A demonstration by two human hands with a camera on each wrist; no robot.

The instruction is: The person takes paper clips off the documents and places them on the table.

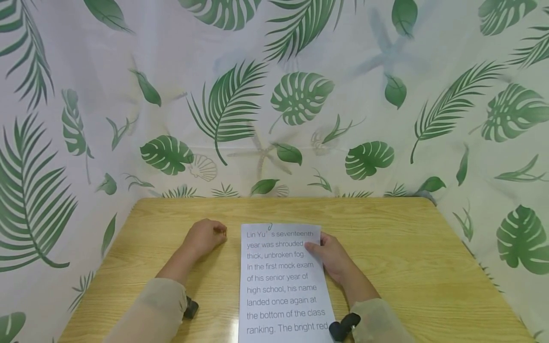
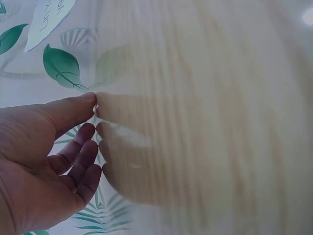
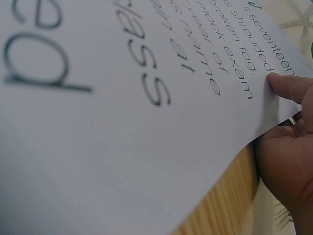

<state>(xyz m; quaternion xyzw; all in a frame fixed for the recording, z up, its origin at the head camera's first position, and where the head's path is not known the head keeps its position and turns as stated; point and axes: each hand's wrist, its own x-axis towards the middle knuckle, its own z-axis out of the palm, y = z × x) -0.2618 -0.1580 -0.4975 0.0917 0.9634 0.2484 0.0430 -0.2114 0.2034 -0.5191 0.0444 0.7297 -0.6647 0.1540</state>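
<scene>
A white printed sheet of paper (image 1: 283, 281) with large black English text stands in the middle, in front of the person. My right hand (image 1: 336, 257) pinches its upper right edge, thumb on the printed face and the other fingers behind it, hidden. The right wrist view shows the thumb (image 3: 288, 87) lying just past the word "shrouded". A small green loop (image 1: 269, 226), shaped like a paper clip, sits at the sheet's top edge. To the left of the paper, my left hand (image 1: 206, 237) rests its fingertips on the tabletop, loosely bent and holding nothing.
The wooden table (image 1: 411, 257) has a light yellow grain and reflects the left hand. Behind and beside it hangs a white curtain (image 1: 334, 166) with green leaf prints. Dark wrist cameras sit near both sleeves, the right one (image 1: 344, 327) overlapping the paper's lower edge.
</scene>
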